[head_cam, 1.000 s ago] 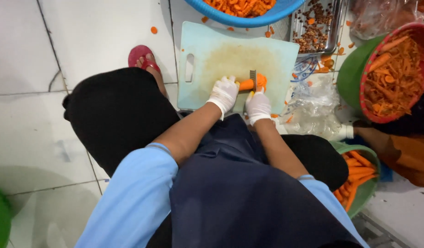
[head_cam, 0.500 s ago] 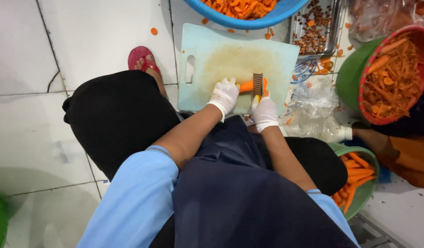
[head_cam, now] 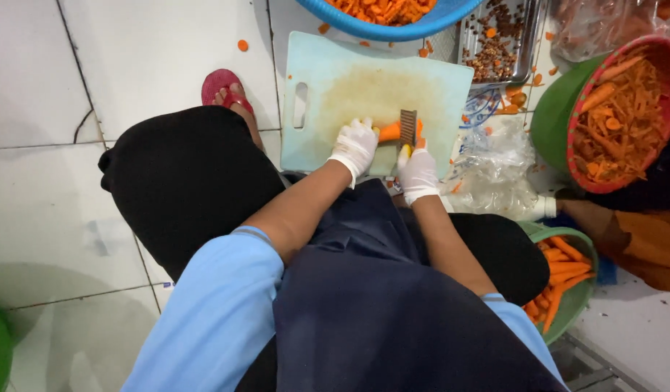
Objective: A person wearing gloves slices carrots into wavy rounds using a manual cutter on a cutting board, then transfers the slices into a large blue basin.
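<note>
**Head view: carrot under a crinkle blade on a floor-level board**

Head camera looks down on a person crouched over a white tiled floor, knees spread so the work sits between them. Around the spot, within arm's reach, stand the containers: a blue basin of cut carrot beyond the board, a red basket inside a green bowl at the right, and a green bowl of whole carrots by the right knee. A pale cutting board lies flat on the floor, giving a firm base for cutting. On it rests the carrot, lying crosswise. The gloved left hand is closed over the carrot's left end, pinning it against rolling. The gloved right hand grips the handle of a ridged cutter, its blade standing on edge across the carrot.
</note>
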